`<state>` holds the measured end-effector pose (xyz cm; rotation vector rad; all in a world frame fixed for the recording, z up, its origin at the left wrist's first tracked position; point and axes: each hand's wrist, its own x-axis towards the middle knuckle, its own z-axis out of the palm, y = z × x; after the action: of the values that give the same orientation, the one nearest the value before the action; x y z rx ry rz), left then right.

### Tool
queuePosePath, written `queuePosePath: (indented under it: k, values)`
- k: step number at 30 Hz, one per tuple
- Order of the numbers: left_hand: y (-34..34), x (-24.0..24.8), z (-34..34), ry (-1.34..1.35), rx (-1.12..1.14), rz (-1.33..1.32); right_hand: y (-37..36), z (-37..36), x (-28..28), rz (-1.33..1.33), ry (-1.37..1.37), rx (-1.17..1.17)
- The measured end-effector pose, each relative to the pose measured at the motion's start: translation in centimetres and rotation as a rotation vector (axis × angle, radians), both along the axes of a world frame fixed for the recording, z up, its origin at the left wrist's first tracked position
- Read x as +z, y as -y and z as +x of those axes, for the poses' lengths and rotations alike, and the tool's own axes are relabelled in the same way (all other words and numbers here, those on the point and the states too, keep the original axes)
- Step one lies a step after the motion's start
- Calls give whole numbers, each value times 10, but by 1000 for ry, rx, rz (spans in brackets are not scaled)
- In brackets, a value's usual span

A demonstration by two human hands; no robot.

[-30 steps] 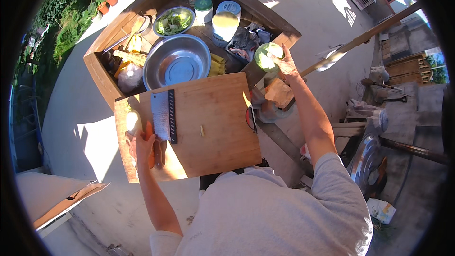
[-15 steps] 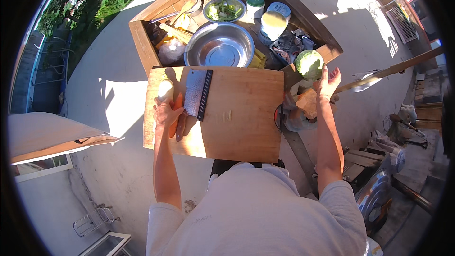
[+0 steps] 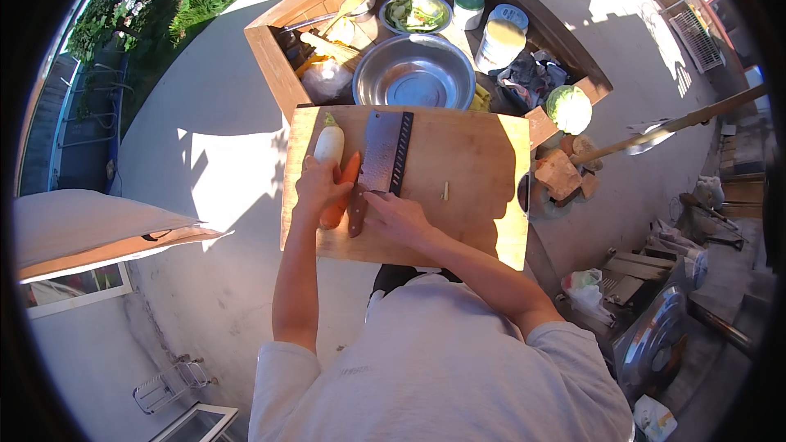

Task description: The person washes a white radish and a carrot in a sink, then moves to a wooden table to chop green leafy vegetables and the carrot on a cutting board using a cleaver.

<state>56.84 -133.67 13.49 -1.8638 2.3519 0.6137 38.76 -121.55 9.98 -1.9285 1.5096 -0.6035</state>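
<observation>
On the wooden cutting board [image 3: 475,188] lie a white radish [image 3: 329,146], an orange carrot [image 3: 337,209] and a cleaver [image 3: 381,147], side by side. My left hand [image 3: 318,187] is closed round the near end of the radish, its thumb reaching over to the carrot. My right hand [image 3: 397,217] is at the cleaver's brown handle, fingers stretched toward it. Most of that handle shows uncovered, and the blade lies flat, pointing away from me. A small pale vegetable strip [image 3: 446,191] rests right of the cleaver.
Beyond the board stand a large steel basin [image 3: 372,74] and a bowl of cut greens [image 3: 417,12]. Several jars and a white tub [image 3: 499,45] are farther right. A cabbage [image 3: 569,110] sits at the frame's right corner, above bricks [image 3: 558,173] and a wooden pole [image 3: 679,124].
My right hand has left the cabbage and come across the board to the cleaver's handle. The left hand stays on the radish. The whole view has shifted, moving the board rightward in it.
</observation>
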Motion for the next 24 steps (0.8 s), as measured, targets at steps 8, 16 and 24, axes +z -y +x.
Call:
queuePosePath:
  k: [8,16,24]
  values:
    - [21,-10,44,-200,-163,90,7,75,17,126,-202,-232]
    - [18,12,39,-180,-361,88,-4,59,2,104,-265,-427]
    - [-31,-14,11,-281,-273,-281,-27,-10,-9,-17,33,-827]
